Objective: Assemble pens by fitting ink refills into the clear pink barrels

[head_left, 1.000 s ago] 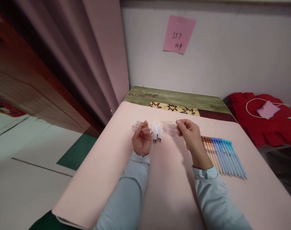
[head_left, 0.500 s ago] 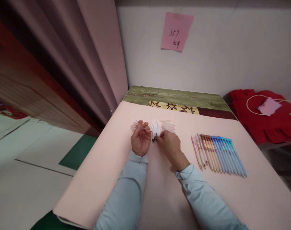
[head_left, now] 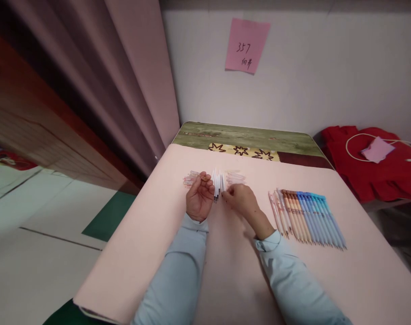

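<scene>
My left hand (head_left: 200,198) is turned palm up with its fingers curled. A clear pen barrel with an orange-brown part (head_left: 204,178) appears to lie in its fingertips, mostly hidden by them. Beside it, thin white pen refills (head_left: 217,183) with dark tips lie in a fanned group. My right hand (head_left: 241,197) pinches the near end of a refill (head_left: 222,184) at the right side of that group. Clear pen barrels (head_left: 189,179) lie behind my left hand. Pale, short clear tubes (head_left: 235,176) are stacked beyond my right hand.
A row of assembled-looking pens (head_left: 307,216), pinkish, brown and blue, lies on the right of the pink-covered table (head_left: 140,253). A red cloth (head_left: 347,171) with a white cable sits beyond the right edge. A curtain (head_left: 140,81) hangs at the left; the wall stands behind.
My right hand has shifted slightly right, its pinch now at the right side of the refills, which lie more spread apart. My left hand stays nearly in place.
</scene>
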### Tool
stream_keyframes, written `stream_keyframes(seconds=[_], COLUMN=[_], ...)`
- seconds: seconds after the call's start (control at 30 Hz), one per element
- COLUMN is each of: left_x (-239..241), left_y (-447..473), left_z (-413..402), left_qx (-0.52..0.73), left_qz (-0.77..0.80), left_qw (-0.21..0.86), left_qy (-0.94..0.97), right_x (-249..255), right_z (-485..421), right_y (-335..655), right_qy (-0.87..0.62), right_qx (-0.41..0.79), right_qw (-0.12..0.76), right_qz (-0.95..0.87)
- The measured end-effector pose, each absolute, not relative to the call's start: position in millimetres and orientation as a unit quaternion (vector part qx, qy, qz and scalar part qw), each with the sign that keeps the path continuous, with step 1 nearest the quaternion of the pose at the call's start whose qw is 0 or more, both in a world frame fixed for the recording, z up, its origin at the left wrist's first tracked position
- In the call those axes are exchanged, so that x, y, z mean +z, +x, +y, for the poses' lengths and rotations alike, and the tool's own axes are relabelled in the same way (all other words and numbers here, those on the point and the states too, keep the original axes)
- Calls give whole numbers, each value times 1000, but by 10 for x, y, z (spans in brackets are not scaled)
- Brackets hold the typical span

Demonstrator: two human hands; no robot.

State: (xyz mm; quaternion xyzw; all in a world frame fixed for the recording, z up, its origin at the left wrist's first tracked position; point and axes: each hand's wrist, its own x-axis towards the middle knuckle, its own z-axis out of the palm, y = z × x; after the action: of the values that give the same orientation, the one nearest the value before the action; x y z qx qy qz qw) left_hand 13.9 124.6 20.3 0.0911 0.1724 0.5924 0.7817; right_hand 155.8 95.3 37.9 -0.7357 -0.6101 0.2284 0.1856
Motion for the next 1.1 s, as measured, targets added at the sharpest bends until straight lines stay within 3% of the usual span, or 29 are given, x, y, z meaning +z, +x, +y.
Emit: stream_keyframes(seconds=[0.27,0.43,0.53,0.6,0.7,1.1], left_x=[217,246,239,239,242,243], left_y=[183,210,184,158,132,147], left_z=[1209,1189,1215,1237,1259,1254], left_qx=[521,508,551,578,596,597], left_qz=[199,206,181,161,147,173], left_qw=[823,830,811,797,788,781], left_qy=[107,102,78,60,45,63], right_x=[563,614,599,559,478,432], right_z=[912,897,916,936,959,982], right_y=[1861,1859,2002,2155,2312,2083], right_qy=[-613,-567,-612,-686,-762,-759], right_qx=[391,425,363,257,131,148], right_qw=[393,403,415,398,298,152], right_qz=[-563,-579,-568,-553,-560,-616])
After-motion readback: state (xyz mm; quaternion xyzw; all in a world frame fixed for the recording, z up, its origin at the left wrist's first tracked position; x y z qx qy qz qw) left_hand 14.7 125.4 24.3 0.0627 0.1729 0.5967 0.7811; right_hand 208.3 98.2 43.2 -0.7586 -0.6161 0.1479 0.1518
